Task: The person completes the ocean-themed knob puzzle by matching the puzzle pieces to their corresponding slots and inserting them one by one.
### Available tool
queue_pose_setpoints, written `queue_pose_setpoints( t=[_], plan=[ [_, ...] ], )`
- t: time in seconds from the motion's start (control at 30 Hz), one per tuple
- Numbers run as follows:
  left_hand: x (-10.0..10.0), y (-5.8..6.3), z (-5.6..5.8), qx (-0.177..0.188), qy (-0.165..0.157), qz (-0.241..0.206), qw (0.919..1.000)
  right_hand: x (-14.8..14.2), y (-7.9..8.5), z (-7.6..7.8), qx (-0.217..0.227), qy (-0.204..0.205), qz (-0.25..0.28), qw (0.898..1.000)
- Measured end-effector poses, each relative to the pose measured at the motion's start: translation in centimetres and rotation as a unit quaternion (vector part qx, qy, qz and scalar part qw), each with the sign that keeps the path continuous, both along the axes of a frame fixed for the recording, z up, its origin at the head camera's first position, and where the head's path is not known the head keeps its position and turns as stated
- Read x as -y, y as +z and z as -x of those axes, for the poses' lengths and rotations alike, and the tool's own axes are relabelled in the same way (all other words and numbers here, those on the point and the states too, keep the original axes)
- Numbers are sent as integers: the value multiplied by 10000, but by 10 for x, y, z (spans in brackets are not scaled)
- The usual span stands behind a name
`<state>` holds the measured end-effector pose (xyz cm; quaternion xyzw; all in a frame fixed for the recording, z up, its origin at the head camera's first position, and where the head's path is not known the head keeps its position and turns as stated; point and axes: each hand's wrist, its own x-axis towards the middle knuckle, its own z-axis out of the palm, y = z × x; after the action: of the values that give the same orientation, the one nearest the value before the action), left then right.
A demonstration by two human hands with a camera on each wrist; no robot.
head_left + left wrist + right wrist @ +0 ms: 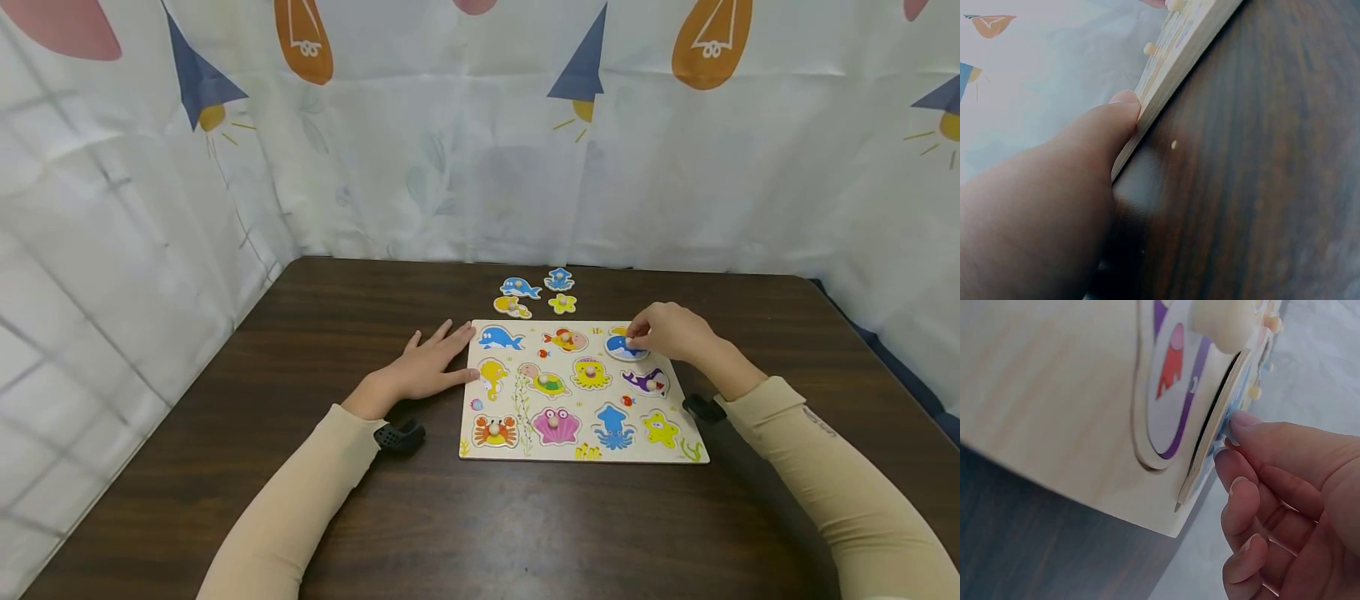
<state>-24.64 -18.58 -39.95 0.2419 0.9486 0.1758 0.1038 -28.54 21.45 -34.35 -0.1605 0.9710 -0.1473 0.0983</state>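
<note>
A wooden sea-animal puzzle board (585, 454) lies on the table. At its upper right corner my right hand (675, 337) pinches a blue whale puzzle piece (619, 348) between thumb and fingertips. In the right wrist view this piece (1213, 434) is tilted, with one edge raised off the board; its knob is hidden by the fingers. My left hand (423, 367) lies with spread fingers at the board's left side. Its thumb (1124, 103) touches the board's edge in the left wrist view.
Behind the board lie loose knobbed pieces: a blue whale (520, 288), a blue squid (558, 279), a yellow seahorse (512, 307) and a yellow starfish (562, 304). Several knobbed pieces, including a crab (495, 432) and a pink shell (556, 427), sit in the board. A patterned curtain (480, 167) hangs behind the table.
</note>
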Motion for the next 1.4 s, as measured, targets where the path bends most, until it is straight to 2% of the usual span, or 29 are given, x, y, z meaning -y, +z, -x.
queue_pose_setpoints(
  t=[1.4],
  plan=[
    [-1,0,2,16,-4,73,10000,1,-3,1,-14,-44,-200,9998]
  ],
)
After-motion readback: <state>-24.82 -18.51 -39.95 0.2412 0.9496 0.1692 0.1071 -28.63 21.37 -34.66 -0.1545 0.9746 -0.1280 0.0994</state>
